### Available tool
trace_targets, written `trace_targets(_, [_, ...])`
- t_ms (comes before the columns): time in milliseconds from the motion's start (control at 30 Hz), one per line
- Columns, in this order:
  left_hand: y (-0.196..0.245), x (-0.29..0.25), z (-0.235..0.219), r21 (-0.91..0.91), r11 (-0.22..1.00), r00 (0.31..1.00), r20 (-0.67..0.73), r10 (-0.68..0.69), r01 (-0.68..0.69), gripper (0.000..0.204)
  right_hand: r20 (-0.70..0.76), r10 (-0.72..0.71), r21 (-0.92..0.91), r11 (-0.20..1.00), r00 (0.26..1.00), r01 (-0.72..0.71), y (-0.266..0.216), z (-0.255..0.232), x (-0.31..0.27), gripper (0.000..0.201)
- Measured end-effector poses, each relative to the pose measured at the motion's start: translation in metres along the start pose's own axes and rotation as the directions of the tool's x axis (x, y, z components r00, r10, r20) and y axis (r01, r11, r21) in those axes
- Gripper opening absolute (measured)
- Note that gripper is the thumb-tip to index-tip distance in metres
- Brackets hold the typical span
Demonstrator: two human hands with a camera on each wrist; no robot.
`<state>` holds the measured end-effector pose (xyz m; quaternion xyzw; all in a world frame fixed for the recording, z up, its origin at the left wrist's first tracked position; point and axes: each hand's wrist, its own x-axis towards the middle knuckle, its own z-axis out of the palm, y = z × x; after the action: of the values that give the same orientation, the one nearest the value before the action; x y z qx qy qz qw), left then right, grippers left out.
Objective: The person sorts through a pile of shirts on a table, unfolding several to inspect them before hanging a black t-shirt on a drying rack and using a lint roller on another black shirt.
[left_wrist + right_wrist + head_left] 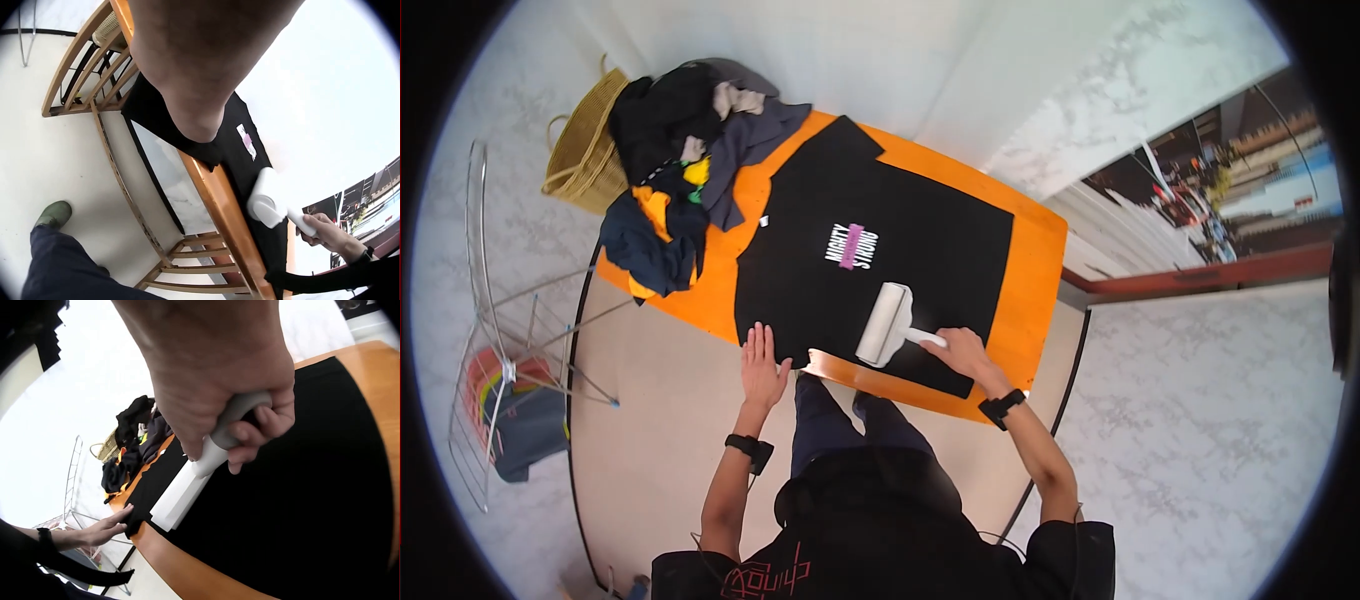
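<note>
A black T-shirt [930,230] lies spread flat on the orange wooden table, its white and pink chest print facing up. My right hand [965,352] grips the handle of a white lint roller [886,325], whose cylinder rests over the shirt's lower part. In the right wrist view, the fingers curl round the roller's grey and white handle [234,419]. With fingers straight, my left hand [762,370] lies palm down on the shirt's sleeve by the near table edge. The left wrist view shows the lint roller [265,197] beyond the left forearm.
A heap of crumpled clothes [670,170] covers the table's left end, beside a woven basket [590,140]. At the left stands a metal drying rack [510,370] with garments on it. The orange table [1040,260] has a marbled wall behind it.
</note>
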<state>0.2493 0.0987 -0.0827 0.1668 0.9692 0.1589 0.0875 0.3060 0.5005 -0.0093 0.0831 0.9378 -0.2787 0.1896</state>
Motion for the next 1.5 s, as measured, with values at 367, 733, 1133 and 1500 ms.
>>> trace_targets(367, [-0.001, 0.002, -0.005, 0.128, 0.992, 0.994, 0.113, 0.003, -0.017, 0.075, -0.009, 0.318, 0.013, 0.948, 0.948, -0.318, 0.127, -0.034, -0.142, 0.049])
trace_targets(733, [-0.005, -0.005, -0.008, 0.107, 0.994, 0.999, 0.052, -0.015, 0.009, 0.077, -0.042, 0.394, 0.052, 0.919, 0.918, -0.392, 0.095, -0.032, -0.167, 0.048])
trace_targets(1133, [-0.018, -0.011, -0.004, -0.040, 0.999, 1.000, 0.023, -0.014, 0.015, 0.078, -0.017, -0.090, 0.022, 0.996, 0.996, 0.091, -0.077, 0.038, 0.070, 0.046])
trace_targets(1500, [-0.021, -0.011, -0.014, -0.035, 0.999, 0.999, 0.020, -0.040, 0.040, 0.070, -0.040, -0.208, -0.001, 0.978, 0.977, 0.209, -0.200, 0.089, 0.150, 0.048])
